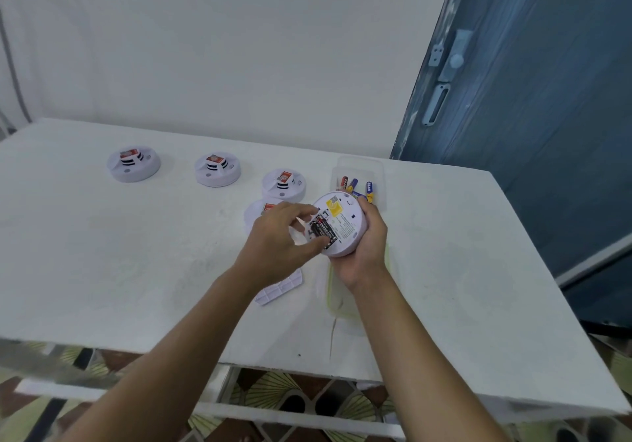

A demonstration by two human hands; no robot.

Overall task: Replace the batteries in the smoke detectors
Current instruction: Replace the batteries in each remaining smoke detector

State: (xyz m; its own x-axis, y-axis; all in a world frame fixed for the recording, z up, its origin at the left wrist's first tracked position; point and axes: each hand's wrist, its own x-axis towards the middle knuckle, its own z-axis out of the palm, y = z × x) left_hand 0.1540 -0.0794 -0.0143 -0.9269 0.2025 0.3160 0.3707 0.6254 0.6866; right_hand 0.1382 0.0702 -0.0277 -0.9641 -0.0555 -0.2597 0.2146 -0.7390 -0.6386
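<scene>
My right hand (364, 253) grips a round white smoke detector (345, 222) turned back-side up above the table, with a yellow label showing. A black battery (325, 233) lies in its open compartment. My left hand (277, 239) pinches that battery with thumb and fingertips. A white cover plate (280, 287) lies on the table under my left wrist. Three more detectors (134, 164) (217, 170) (284, 185) sit face up in a row, and a fourth (256, 212) is partly hidden behind my left hand.
A clear plastic box (359, 181) with several coloured batteries stands behind the held detector. A clear tray with a yellowish rim (333, 301) lies under my right wrist. The white table (102, 253) ends at a near edge; a blue door (530, 116) stands at the right.
</scene>
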